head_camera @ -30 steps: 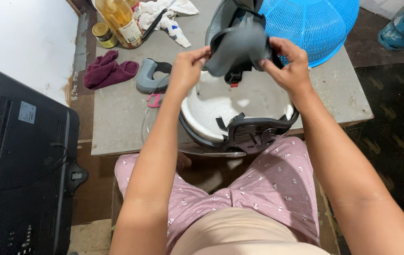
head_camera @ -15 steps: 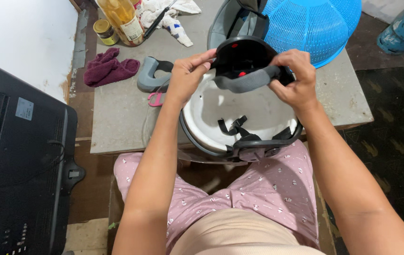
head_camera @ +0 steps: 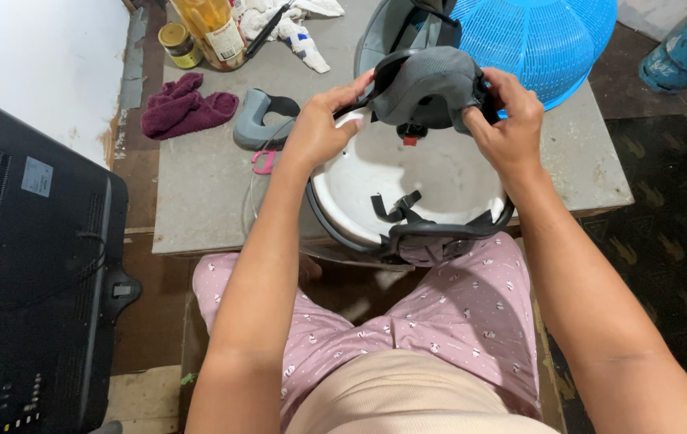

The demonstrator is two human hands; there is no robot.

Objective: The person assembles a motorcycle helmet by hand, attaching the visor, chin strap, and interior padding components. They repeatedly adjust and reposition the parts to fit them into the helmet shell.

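The grey helmet pad (head_camera: 426, 87), curved with a black plastic rim, is held above the upturned white helmet shell (head_camera: 408, 189) at the near edge of the grey table (head_camera: 199, 201). The left hand (head_camera: 319, 128) pinches its left rim; the right hand (head_camera: 508, 120) grips its right side. A blue basket (head_camera: 536, 40) crowds close behind. A black strap (head_camera: 396, 207) lies inside the shell; the pad's underside is hidden.
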